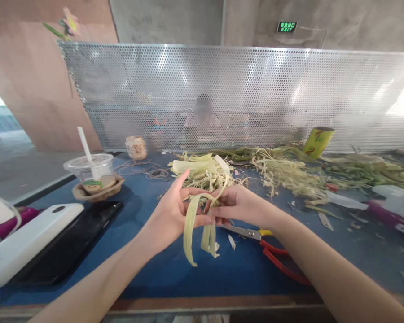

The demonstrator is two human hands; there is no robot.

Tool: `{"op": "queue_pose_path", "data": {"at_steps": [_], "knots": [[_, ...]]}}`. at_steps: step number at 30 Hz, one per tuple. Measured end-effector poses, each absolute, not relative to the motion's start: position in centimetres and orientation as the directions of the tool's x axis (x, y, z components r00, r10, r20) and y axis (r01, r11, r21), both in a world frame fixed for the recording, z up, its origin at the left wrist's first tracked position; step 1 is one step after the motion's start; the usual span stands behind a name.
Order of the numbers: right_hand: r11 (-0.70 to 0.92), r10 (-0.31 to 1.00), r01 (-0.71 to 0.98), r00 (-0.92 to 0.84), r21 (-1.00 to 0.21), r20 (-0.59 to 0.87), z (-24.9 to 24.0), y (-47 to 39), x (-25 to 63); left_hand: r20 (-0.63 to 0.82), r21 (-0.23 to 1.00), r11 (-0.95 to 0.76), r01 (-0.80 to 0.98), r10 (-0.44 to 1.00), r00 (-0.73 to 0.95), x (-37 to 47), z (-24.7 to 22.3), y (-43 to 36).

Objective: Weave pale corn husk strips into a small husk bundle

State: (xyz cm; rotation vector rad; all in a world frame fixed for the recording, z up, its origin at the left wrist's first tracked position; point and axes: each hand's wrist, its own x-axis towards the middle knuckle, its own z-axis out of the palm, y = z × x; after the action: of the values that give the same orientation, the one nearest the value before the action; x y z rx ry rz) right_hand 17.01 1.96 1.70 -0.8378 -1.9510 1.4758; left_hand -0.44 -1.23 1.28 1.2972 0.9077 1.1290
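Observation:
Pale green dried leaf strips point(189, 229) curl up and hang down between my two hands above the blue tabletop. My left hand point(175, 206) grips them from the left, with its thumb pointing up and the other fingers bent around the strips. From the right, my right hand point(237, 204) pinches the same strips near their crossing. The exact hold of the fingertips is partly hidden. Just behind lies a heap of dried flower heads and husk pieces point(204, 175). Scissors with red and yellow handles point(252, 233) rest beneath my right forearm.
A lidded plastic cup with a straw point(92, 172), a black phone point(87, 233) and a white device point(37, 237) lie left. Twine point(155, 172) trails behind. Shredded plant fibres point(286, 172), a yellow-green tube point(318, 142) and a purple glue gun point(390, 220) lie right. A perforated metal screen point(249, 89) stands behind.

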Motion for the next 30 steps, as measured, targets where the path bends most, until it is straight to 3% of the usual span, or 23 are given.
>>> {"op": "queue_pose_path", "data": {"at_steps": [5, 12, 17, 21, 26, 28, 30], "knots": [[0.180, 0.660, 0.161, -0.751, -0.970, -0.003, 2.1, 2.2, 17.8, 0.088, 0.995, -0.070, -0.074, 0.951, 0.295, -0.6, 1.2, -1.1], [0.182, 0.632, 0.163, -0.775, -0.970, -0.012, 2.1, 2.0, 17.7, 0.034, 0.999, -0.021, -0.046, 0.950, 0.311, -0.6, 1.9, -1.5], [0.189, 0.721, 0.140, -0.692, -0.972, 0.040, 1.2, 2.1, 16.9, 0.027, 0.998, -0.010, -0.056, 0.951, 0.307, -0.5, 1.9, -1.7], [0.098, 0.755, 0.018, -0.652, -0.995, 0.063, 0.9, 2.4, 17.0, 0.045, 0.997, -0.022, -0.070, 0.938, 0.343, -0.7, 1.6, -1.7], [-0.084, 0.747, -0.075, -0.664, -0.994, -0.013, 1.3, 2.3, 17.2, 0.036, 0.999, -0.024, -0.037, 0.924, 0.380, -1.0, 1.7, -2.1], [-0.034, 0.722, -0.036, -0.692, -0.999, 0.000, 1.6, 2.2, 17.4, 0.036, 0.999, -0.028, -0.027, 0.922, 0.385, -1.0, 1.8, -2.1], [0.121, 0.719, 0.039, -0.693, -0.992, 0.060, 1.8, 2.1, 17.6, 0.060, 0.997, -0.038, -0.064, 0.921, 0.386, -1.0, 1.9, -2.0]]}}
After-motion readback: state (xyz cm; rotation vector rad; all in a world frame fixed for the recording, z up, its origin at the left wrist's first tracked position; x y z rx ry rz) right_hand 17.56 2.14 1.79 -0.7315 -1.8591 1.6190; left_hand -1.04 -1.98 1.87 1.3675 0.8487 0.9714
